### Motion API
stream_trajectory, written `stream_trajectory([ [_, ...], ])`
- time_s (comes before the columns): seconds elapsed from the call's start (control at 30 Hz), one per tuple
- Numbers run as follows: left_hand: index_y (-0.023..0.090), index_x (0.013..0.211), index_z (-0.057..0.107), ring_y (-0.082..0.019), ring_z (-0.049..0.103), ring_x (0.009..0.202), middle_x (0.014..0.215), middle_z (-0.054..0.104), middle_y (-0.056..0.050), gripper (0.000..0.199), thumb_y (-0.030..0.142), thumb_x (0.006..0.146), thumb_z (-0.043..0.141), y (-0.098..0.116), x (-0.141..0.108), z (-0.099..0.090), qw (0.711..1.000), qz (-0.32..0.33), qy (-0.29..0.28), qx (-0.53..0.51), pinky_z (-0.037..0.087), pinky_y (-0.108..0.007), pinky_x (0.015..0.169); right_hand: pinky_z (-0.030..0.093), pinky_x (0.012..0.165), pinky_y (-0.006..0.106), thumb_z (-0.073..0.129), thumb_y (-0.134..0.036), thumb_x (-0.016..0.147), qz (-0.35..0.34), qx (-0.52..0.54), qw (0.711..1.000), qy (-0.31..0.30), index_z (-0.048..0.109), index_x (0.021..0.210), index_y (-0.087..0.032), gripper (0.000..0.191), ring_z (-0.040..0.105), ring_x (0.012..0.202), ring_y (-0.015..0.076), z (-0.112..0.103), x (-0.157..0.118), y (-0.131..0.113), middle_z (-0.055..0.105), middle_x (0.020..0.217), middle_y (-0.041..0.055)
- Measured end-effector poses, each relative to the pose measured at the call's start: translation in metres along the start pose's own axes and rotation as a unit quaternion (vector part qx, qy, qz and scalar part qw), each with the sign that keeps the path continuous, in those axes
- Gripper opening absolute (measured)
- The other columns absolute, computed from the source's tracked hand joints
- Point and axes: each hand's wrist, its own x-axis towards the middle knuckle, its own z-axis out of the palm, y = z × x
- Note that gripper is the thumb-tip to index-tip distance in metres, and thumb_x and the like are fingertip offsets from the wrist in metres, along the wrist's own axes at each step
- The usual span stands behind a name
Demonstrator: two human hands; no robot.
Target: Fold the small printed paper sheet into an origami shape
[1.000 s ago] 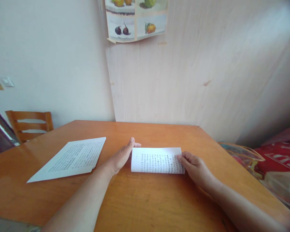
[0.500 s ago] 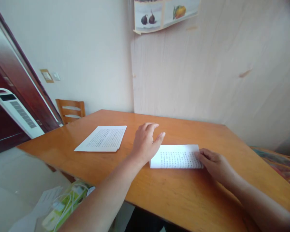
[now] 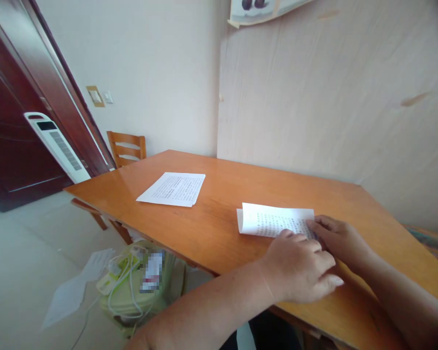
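Note:
A folded sheet of printed paper (image 3: 273,218) lies on the wooden table, its fold toward me and its left end gaping a little. My right hand (image 3: 337,236) pinches the sheet at its right end, thumb on top. In front of the sheet's near edge is my left hand (image 3: 302,265), held over the table with fingers extended and thumb apart. It covers the lower right part of the paper, and whether its fingertips touch the sheet I cannot tell.
A stack of printed sheets (image 3: 173,189) lies farther left on the table (image 3: 219,189). Below the table's left edge stands a light green stool (image 3: 142,296) with cables and a box. Papers (image 3: 69,296) lie on the floor. A wooden chair (image 3: 126,146) is at the far left.
My left hand has moved right and toward me, from the paper's left end to near its right end. The right hand keeps its hold. The view has shifted left and down.

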Motion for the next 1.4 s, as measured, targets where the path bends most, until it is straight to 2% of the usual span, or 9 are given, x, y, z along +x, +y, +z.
stream_trajectory([
  [0.17, 0.017, 0.087, 0.070, -0.023, 0.065, 0.087, 0.092, 0.070, -0.006, 0.033, 0.044, 0.095, 0.053, -0.001, -0.001, 0.014, 1.000, -0.010, 0.003, 0.023, 0.046, -0.040, 0.077, 0.041, 0.055, 0.028, 0.053, -0.054, 0.089, 0.001, 0.005, 1.000, 0.001, 0.058, 0.072, -0.022, 0.037, 0.054, 0.058, 0.0170, 0.001, 0.001, 0.002, 0.057, 0.061, -0.0007],
  [0.33, 0.018, 0.089, 0.071, -0.023, 0.065, 0.089, 0.096, 0.070, -0.007, 0.031, 0.043, 0.096, 0.054, -0.001, -0.005, 0.010, 1.000, 0.006, -0.020, 0.021, 0.046, -0.040, 0.077, 0.041, 0.056, 0.028, 0.052, -0.053, 0.089, 0.005, -0.009, 1.000, -0.007, 0.057, 0.071, -0.022, 0.037, 0.054, 0.059, 0.0169, -0.001, 0.001, 0.001, 0.056, 0.060, -0.0009],
  [0.47, 0.020, 0.091, 0.071, -0.022, 0.066, 0.091, 0.094, 0.071, -0.005, 0.029, 0.044, 0.095, 0.055, -0.014, 0.010, -0.013, 1.000, 0.001, -0.013, -0.019, 0.048, -0.037, 0.077, 0.043, 0.057, 0.029, 0.052, -0.052, 0.088, -0.003, -0.011, 1.000, -0.005, 0.060, 0.075, -0.021, 0.035, 0.058, 0.064, 0.0192, -0.001, 0.001, 0.002, 0.061, 0.065, 0.0009],
  [0.67, 0.018, 0.098, 0.069, -0.018, 0.065, 0.092, 0.095, 0.071, -0.005, 0.026, 0.037, 0.099, 0.050, -0.067, 0.036, -0.059, 0.990, -0.053, 0.128, -0.032, 0.050, -0.032, 0.082, 0.039, 0.052, 0.028, 0.048, -0.050, 0.090, -0.002, -0.015, 1.000, -0.011, 0.054, 0.068, -0.023, 0.035, 0.053, 0.052, 0.0158, 0.002, 0.001, -0.001, 0.057, 0.056, -0.0011],
  [0.77, 0.018, 0.096, 0.068, -0.018, 0.065, 0.091, 0.094, 0.071, -0.006, 0.025, 0.032, 0.100, 0.048, -0.081, 0.031, -0.066, 0.991, -0.008, 0.131, 0.000, 0.050, -0.033, 0.084, 0.038, 0.052, 0.027, 0.046, -0.048, 0.091, -0.011, -0.011, 1.000, -0.002, 0.050, 0.067, -0.023, 0.035, 0.054, 0.052, 0.0152, 0.006, 0.002, -0.004, 0.057, 0.055, -0.0020],
  [0.9, 0.018, 0.100, 0.068, -0.020, 0.064, 0.086, 0.093, 0.070, -0.006, 0.022, 0.032, 0.098, 0.050, -0.077, 0.006, -0.057, 0.995, 0.048, 0.066, 0.048, 0.051, -0.036, 0.079, 0.036, 0.049, 0.027, 0.045, -0.045, 0.093, 0.005, 0.003, 1.000, -0.001, 0.050, 0.071, -0.023, 0.032, 0.056, 0.051, 0.0153, 0.012, 0.004, -0.003, 0.055, 0.055, -0.0032],
  [1.1, 0.020, 0.122, 0.063, -0.023, 0.064, 0.104, 0.116, 0.069, -0.007, 0.029, 0.027, 0.095, 0.054, -0.069, -0.023, -0.036, 0.995, 0.016, -0.014, 0.096, 0.054, -0.042, 0.091, 0.032, 0.049, 0.025, 0.046, -0.037, 0.094, 0.009, -0.009, 1.000, 0.006, 0.053, 0.075, -0.021, 0.027, 0.053, 0.052, 0.0137, 0.014, 0.000, -0.009, 0.056, 0.058, -0.0028],
  [1.3, 0.021, 0.130, 0.060, -0.025, 0.061, 0.117, 0.131, 0.066, -0.005, 0.036, 0.027, 0.096, 0.051, -0.077, -0.031, -0.022, 0.994, 0.003, -0.036, 0.106, 0.052, -0.044, 0.100, 0.032, 0.051, 0.025, 0.047, -0.034, 0.095, 0.041, -0.037, 0.998, 0.003, 0.058, 0.081, -0.020, 0.023, 0.056, 0.057, 0.0140, 0.010, -0.004, -0.014, 0.062, 0.065, -0.0008],
  [1.4, 0.021, 0.130, 0.061, -0.025, 0.061, 0.118, 0.132, 0.066, -0.005, 0.036, 0.028, 0.096, 0.052, -0.081, -0.031, -0.019, 0.992, 0.003, -0.048, 0.113, 0.053, -0.043, 0.100, 0.035, 0.055, 0.026, 0.049, -0.035, 0.095, 0.036, -0.076, 0.995, 0.046, 0.061, 0.101, -0.019, 0.020, 0.060, 0.062, 0.0163, 0.004, -0.007, -0.016, 0.066, 0.072, 0.0006],
])
